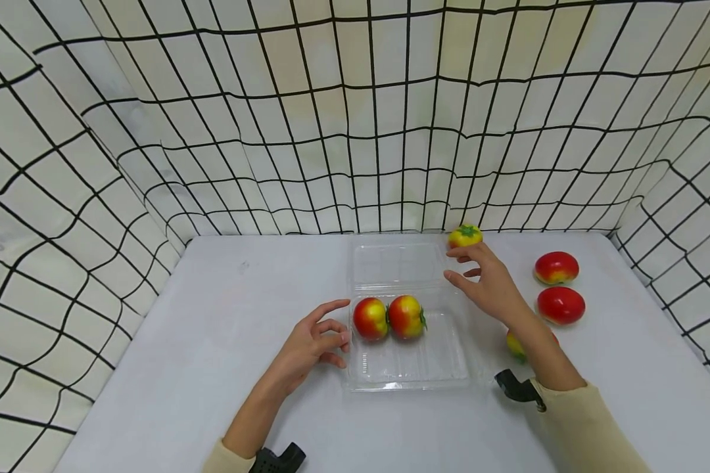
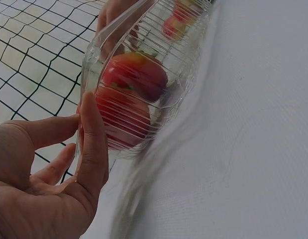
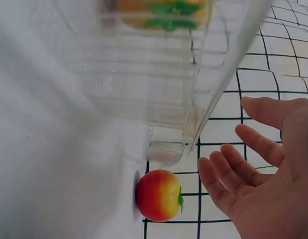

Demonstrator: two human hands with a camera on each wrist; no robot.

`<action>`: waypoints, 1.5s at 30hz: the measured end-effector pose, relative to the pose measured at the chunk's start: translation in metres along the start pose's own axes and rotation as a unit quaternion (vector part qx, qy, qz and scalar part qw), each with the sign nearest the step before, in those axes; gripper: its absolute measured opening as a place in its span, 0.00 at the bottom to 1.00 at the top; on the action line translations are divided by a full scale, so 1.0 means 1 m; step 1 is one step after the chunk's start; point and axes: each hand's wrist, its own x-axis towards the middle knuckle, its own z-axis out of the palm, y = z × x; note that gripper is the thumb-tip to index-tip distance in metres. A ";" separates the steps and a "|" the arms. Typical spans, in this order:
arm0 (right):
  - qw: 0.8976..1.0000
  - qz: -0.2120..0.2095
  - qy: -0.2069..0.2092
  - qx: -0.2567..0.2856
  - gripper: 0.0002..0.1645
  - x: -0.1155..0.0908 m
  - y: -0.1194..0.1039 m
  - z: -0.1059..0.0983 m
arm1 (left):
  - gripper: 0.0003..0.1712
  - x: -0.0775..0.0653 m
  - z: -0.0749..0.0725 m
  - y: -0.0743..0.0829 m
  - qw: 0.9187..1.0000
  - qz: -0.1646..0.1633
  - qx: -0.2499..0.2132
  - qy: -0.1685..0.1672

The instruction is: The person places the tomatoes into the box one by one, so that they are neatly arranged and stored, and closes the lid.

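Observation:
A clear plastic clamshell container [image 1: 414, 371] lies with its lid [image 1: 396, 263] folded back. Side by side in its back left part sit two shiny red-and-yellow round fruits [image 1: 370, 318] with green leafy tops. My left hand [image 1: 315, 343] pinches the container's left rim between thumb and fingers, as the left wrist view shows best. Over the lid's right side, my right hand [image 1: 492, 282] is held with its fingers loosely bent and apart, nothing between them. Just beyond its fingertips is another such fruit [image 1: 465, 234], partly hidden by the hand in the head view.
To the right on the white table [image 1: 260, 276] lie two red fruits [image 1: 561, 305], with one more fruit [image 1: 517, 345] partly under my right forearm. Black netting [image 1: 378, 138] over pale walls closes off the back and sides.

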 end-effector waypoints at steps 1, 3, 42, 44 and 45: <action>1.000 -0.001 0.003 -0.001 0.26 0.001 0.001 -0.001 | 0.36 0.000 0.000 0.000 1.000 0.001 -0.001 -0.001; 1.000 0.000 0.007 -0.004 0.26 0.004 0.005 -0.002 | 0.36 0.000 -0.001 0.000 1.000 0.003 -0.003 -0.003; 0.997 0.063 -0.028 -0.021 0.41 0.024 0.038 -0.012 | 0.36 -0.001 -0.001 -0.001 1.000 0.003 -0.007 -0.006; 0.998 0.061 -0.027 -0.018 0.41 0.025 0.040 -0.012 | 0.36 -0.001 -0.001 -0.001 1.000 0.004 -0.007 -0.006; 0.998 0.060 -0.026 -0.018 0.41 0.025 0.041 -0.012 | 0.36 -0.001 -0.001 -0.001 1.000 0.005 -0.006 -0.006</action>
